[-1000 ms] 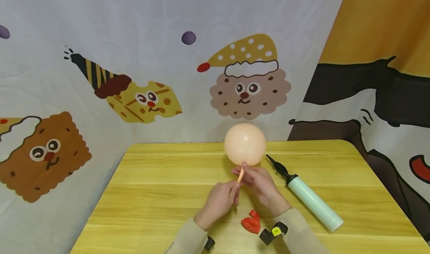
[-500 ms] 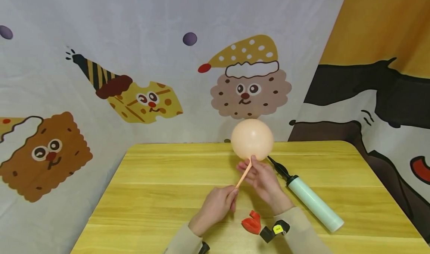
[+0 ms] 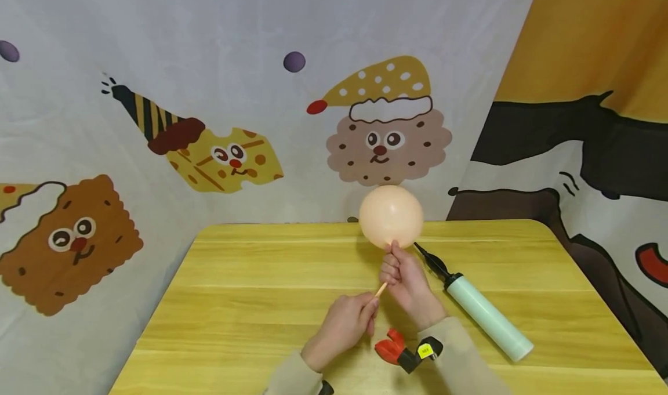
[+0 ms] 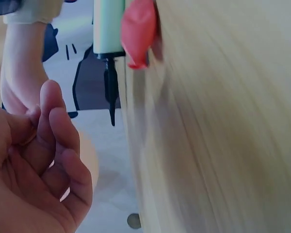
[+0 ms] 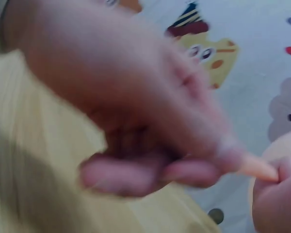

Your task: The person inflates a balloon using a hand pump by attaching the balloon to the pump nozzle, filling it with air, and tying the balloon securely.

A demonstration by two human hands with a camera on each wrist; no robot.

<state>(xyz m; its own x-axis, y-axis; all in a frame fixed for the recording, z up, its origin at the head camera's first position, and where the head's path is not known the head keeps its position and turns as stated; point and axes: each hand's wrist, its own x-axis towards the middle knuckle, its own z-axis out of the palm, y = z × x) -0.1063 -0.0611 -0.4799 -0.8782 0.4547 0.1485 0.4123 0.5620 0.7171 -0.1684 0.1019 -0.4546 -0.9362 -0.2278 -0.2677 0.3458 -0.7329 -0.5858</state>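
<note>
In the head view, a round, inflated peach balloon (image 3: pixel 391 216) stands up over the far edge of the table. My right hand (image 3: pixel 412 285) grips it just below the round body, fingers curled round the neck. Lower and to the left, my left hand (image 3: pixel 344 325) pinches the tail end of the stretched neck (image 3: pixel 382 289), a short bit of which shows between the hands. The right wrist view has this neck (image 5: pixel 259 168) running from the blurred left hand to my right hand at the lower right edge. Left fingers (image 4: pixel 80 179) partly hide the balloon in the left wrist view.
A mint-green hand pump (image 3: pixel 487 315) with a black nozzle lies on the right of the wooden table (image 3: pixel 250 285). Near my right sleeve lies an uninflated red balloon (image 3: pixel 387 348), partly covered by the black wrist camera (image 3: pixel 409 359). A cartoon-printed cloth (image 3: pixel 235 53) hangs behind.
The balloon has moved slightly right and up. The neck was stretched long half a second ago; now my right fingers have curled round it, and my left hand has come closer.
</note>
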